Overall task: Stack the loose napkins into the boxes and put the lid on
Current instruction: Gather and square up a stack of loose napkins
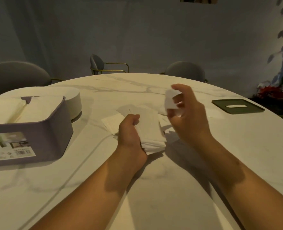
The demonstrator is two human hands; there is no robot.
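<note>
My left hand [130, 130] grips a thick stack of white napkins [151, 135] just above the marble table [154, 180]. Raised to the right of that stack, my right hand [187, 112] pinches a single white napkin [169, 100] between thumb and fingers. Several loose napkins [114, 122] lie spread on the table behind the stack. At the left stands a lavender box [42, 130], open on top and holding folded napkins [13, 108]. A dark green lid [237, 106] with a slot lies flat at the right.
A white round container [74, 100] stands behind the lavender box. Grey chairs [185, 70] ring the far edge of the table. Red flowers [270, 92] and leafy plants are at the far right, beyond the table's edge.
</note>
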